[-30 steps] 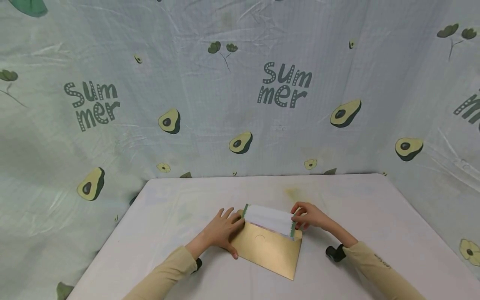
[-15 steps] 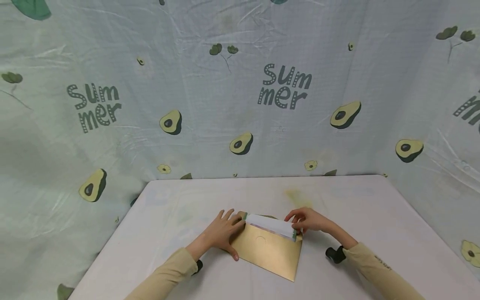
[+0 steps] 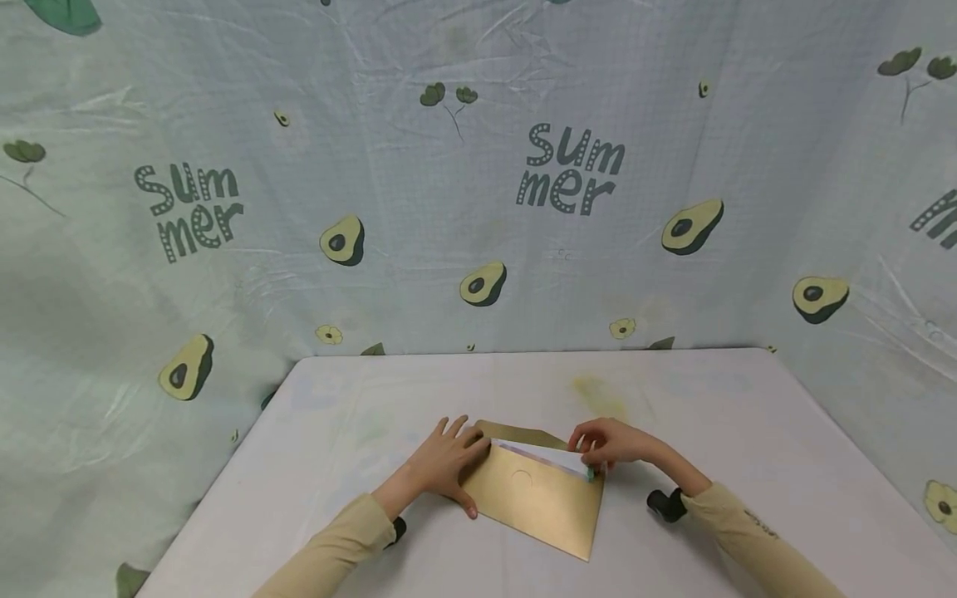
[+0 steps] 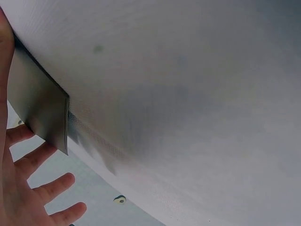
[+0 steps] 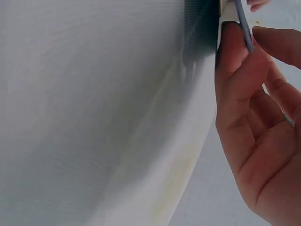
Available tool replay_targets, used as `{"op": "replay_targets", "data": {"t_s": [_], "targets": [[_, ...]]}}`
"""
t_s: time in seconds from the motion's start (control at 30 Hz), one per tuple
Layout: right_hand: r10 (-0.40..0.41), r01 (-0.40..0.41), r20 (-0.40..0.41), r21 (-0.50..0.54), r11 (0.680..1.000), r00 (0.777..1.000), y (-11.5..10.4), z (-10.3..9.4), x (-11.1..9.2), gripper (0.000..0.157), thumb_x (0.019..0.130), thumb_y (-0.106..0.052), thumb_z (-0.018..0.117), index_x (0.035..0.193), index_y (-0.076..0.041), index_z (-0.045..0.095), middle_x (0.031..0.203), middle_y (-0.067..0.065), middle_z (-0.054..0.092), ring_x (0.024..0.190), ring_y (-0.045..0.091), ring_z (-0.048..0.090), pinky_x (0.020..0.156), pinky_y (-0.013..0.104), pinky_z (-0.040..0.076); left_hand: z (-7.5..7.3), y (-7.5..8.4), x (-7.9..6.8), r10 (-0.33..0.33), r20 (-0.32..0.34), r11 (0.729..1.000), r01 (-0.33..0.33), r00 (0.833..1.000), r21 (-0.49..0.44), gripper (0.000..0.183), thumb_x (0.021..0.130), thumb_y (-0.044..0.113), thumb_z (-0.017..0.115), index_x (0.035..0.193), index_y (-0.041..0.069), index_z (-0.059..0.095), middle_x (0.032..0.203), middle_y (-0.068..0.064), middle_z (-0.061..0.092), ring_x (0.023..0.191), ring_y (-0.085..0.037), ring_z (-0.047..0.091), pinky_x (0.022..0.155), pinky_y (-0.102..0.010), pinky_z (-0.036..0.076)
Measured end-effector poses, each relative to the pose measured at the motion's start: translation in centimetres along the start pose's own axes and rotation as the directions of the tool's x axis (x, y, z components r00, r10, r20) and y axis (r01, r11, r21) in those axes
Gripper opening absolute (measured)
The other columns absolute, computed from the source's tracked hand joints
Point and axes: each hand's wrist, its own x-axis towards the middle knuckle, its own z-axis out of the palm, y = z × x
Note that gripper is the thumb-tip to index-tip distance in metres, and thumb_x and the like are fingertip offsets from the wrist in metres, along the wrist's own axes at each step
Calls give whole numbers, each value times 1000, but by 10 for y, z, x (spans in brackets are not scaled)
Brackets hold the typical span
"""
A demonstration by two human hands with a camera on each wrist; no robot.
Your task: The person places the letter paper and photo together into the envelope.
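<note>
A gold envelope lies tilted on the table, its flap folded back at the far side. My left hand holds its left end, thumb at the near edge and fingers spread at the far edge. In the left wrist view, the envelope's corner sits between thumb and fingers. A white card with a green-patterned end is mostly inside the envelope; only a strip shows at the mouth. My right hand pinches the card's right end. In the right wrist view, the card's edge shows between the fingertips.
A white-covered table bears the envelope. Behind and beside it hangs a pale curtain printed with avocados and "summer". Dark wrist-worn devices, such as the right one, sit beneath both wrists.
The card has slid down into the envelope, so less of it shows and the flap has come into view. My right hand has moved slightly nearer with it; my left hand has stayed put.
</note>
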Motion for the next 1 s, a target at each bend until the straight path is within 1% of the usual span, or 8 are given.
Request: {"op": "replay_targets", "data": {"t_s": [0.13, 0.23, 0.37, 0.5, 0.6, 0.73, 0.87, 1.0], "targets": [[6, -7, -6, -47, 999, 1000, -3, 2, 4, 15, 85, -8, 55, 99, -2, 59, 79, 3, 59, 50, 8, 51, 47, 23, 44, 0, -1, 0, 10, 0, 1000, -10, 1000, -24, 107, 48, 82, 56, 132, 17, 39, 128, -6, 45, 124, -35, 37, 94, -52, 35], [-3, 2, -8, -142, 990, 1000, -8, 2, 7, 19, 87, -11, 54, 104, -5, 59, 81, 4, 62, 55, 7, 53, 49, 22, 44, 0, -2, 1, 14, 10, 999, -13, 1000, -40, 107, 49, 81, 56, 133, 17, 38, 130, -7, 44, 125, -35, 36, 95, -53, 35], [3, 1, 15, -297, 955, 1000, -20, 2, 11, 23, 89, -15, 52, 110, -7, 58, 81, 4, 63, 59, 4, 50, 52, 20, 40, 0, -3, 1, 16, 19, 998, -15, 1000, -58, 107, 49, 81, 57, 133, 16, 38, 130, -6, 43, 125, -35, 36, 95, -54, 34], [77, -57, 41, -363, 930, 996, -32, 3, 17, 22, 91, -18, 50, 110, -10, 59, 72, 3, 59, 52, 5, 41, 50, 20, 36, -2, -3, 0, 13, 21, 998, -12, 1000, -64, 107, 49, 80, 58, 133, 16, 39, 129, -6, 44, 125, -35, 36, 95, -54, 34], [130, -97, 61, -384, 918, 990, -36, 3, 22, 21, 91, -20, 50, 107, -13, 60, 73, 2, 58, 55, 6, 40, 52, 20, 34, -1, -3, 0, 13, 17, 998, -12, 1000, -63, 106, 48, 80, 58, 132, 17, 40, 128, -5, 44, 125, -35, 36, 95, -54, 34], [146, -95, 103, -393, 914, 984, -39, 2, 30, 17, 90, -18, 51, 102, -12, 61, 71, 3, 57, 54, 5, 40, 53, 20, 34, -1, -2, -2, 11, 14, 997, -10, 1000, -72, 106, 48, 80, 58, 131, 16, 40, 128, -5, 44, 124, -35, 37, 95, -54, 34], [129, -74, 125, -374, 924, 984, -39, -1, 39, 14, 89, -15, 52, 99, -10, 61, 67, 7, 58, 53, 5, 44, 52, 18, 35, -1, -2, -2, 15, 4, 997, -14, 1000, -74, 106, 48, 80, 58, 131, 16, 40, 128, -6, 44, 124, -35, 37, 94, -54, 34], [87, -33, 155, -321, 947, 984, -39, -5, 46, 17, 88, -12, 52, 102, -6, 60, 77, 7, 62, 57, 13, 51, 53, 18, 38, 0, -3, 1, 19, -2, 998, -19, 1000, -63, 106, 48, 81, 57, 131, 16, 40, 128, -6, 44, 124, -35, 37, 94, -54, 35]]}}
